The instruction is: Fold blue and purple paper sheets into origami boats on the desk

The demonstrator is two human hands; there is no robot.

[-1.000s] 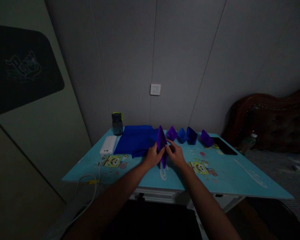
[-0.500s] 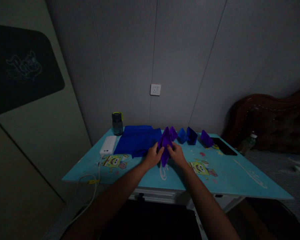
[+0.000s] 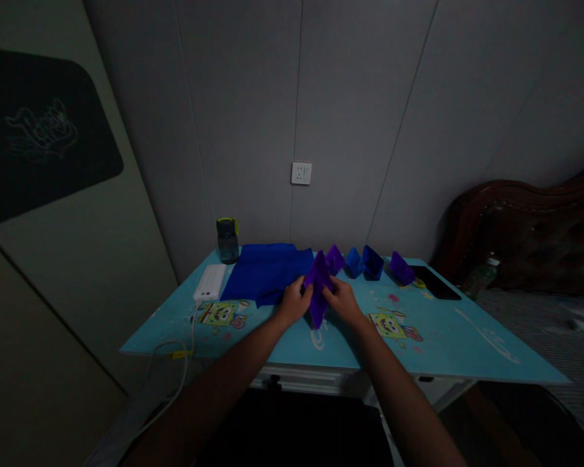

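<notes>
A folded purple paper boat (image 3: 317, 292) is held upright on end between my two hands, its folds pointing up and down. My left hand (image 3: 294, 303) grips its left side, thumb toward the front. On the opposite side my right hand (image 3: 343, 301) is closed on the paper, thumb pressed into the middle fold. Just behind stands a lighter purple paper boat (image 3: 335, 259). To its right sit a blue paper boat (image 3: 354, 263), a dark blue paper boat (image 3: 372, 263) and another purple paper boat (image 3: 401, 268). Blue sheets of paper (image 3: 263, 272) lie to the left of my hands.
On the light blue table (image 3: 272, 347), a white power bank (image 3: 211, 283) with a cable lies left, near a dark water bottle (image 3: 228, 241). A black phone or tablet (image 3: 435, 283) lies at right. Beyond the table's right edge is a plastic bottle (image 3: 481, 277) by the bed.
The purple paper boat in my hands has tipped slightly and its sides look spread wider. Both hands have shifted a little to the left with it; the other boats stay put.
</notes>
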